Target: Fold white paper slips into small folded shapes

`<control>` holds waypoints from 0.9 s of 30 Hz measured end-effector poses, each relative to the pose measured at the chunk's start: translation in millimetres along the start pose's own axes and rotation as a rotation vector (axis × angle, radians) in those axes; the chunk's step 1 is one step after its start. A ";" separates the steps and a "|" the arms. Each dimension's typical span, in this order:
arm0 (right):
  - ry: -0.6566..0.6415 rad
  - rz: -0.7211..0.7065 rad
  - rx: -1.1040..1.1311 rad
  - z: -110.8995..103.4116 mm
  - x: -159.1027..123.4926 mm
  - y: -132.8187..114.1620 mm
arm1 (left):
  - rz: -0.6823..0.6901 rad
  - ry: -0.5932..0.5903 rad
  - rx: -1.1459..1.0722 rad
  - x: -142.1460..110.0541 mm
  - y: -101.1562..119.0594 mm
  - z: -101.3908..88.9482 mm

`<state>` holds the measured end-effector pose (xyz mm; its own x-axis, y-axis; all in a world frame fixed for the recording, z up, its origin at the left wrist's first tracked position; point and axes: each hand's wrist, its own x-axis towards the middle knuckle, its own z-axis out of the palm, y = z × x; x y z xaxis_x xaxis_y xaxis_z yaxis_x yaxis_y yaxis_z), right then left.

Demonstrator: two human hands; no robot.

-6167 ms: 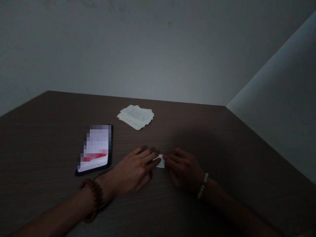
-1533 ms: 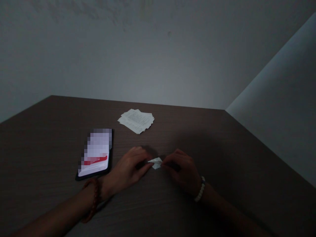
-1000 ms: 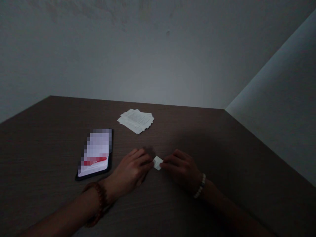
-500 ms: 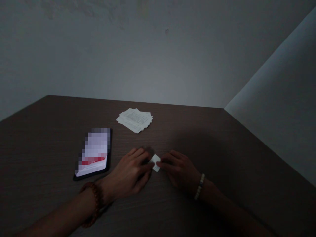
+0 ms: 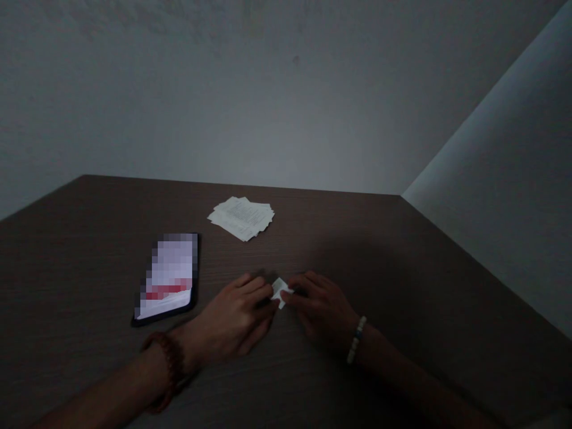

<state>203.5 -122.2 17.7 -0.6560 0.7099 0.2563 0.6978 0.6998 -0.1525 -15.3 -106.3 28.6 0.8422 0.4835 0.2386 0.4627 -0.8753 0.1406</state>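
A small white piece of paper (image 5: 279, 288), which looks folded, is between my two hands just above or on the dark table. My left hand (image 5: 241, 313) pinches its left side, with the thumb and fingers closed together. On the opposite side, my right hand (image 5: 322, 307) grips the paper's right edge between thumb and fingers. The fingertips cover parts of the paper, so its full outline is hidden. A brown beaded bracelet circles my left wrist; a pale beaded one is on my right.
A loose stack of printed white papers (image 5: 243, 218) lies beyond my hands. To the left, a tablet or phone (image 5: 167, 277) with a lit, blurred screen rests on the brown wooden table (image 5: 89, 238). A grey wall (image 5: 250, 107) stands behind the table's far edge.
The small paper has changed shape slightly between my fingers, with its right part now lifted or folded. Both hands stay in nearly the same place; the whole view has shifted a little.
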 end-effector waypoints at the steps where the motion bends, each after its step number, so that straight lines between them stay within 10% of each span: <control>1: -0.002 0.002 -0.008 0.3 -0.1 -0.3 | 0.010 -0.009 -0.005 -0.3 0.1 -1.2; 27: -0.050 0.042 -0.088 -4.8 3.0 -5.2 | -0.040 0.058 0.065 -0.6 4.6 -0.2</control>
<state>199.2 -124.0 23.8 -0.6376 0.7432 0.2030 0.7462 0.6613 -0.0772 -13.7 -110.5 29.2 0.8064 0.5158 0.2891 0.5139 -0.8532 0.0888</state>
